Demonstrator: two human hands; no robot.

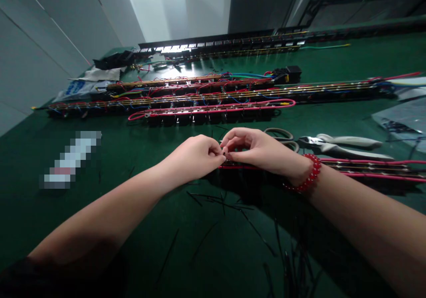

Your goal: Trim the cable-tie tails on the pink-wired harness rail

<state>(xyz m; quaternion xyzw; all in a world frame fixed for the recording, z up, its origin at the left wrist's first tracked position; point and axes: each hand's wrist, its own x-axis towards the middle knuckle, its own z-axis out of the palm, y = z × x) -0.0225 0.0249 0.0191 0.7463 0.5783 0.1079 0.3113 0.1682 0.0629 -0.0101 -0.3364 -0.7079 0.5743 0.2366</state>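
My left hand (202,156) and my right hand (258,149) meet at the near end of a long wired strip (376,168) with red cables along it. Fingers and thumb of each hand are pinched together; the small thing between them is too hidden to name. A red bead bracelet circles my right wrist. Beyond that hand lie grey-handled scissors (281,133) and cutting pliers with pale handles (349,145). Thin black ties (258,231) are scattered on the green table just this side of my hands.
Several long wired strips (199,98) lie across the green table (133,145) beyond my hands, with more at the back (233,45). Plastic bags rest at the left (80,89) and right (408,116). A blurred white item (75,156) lies at the left.
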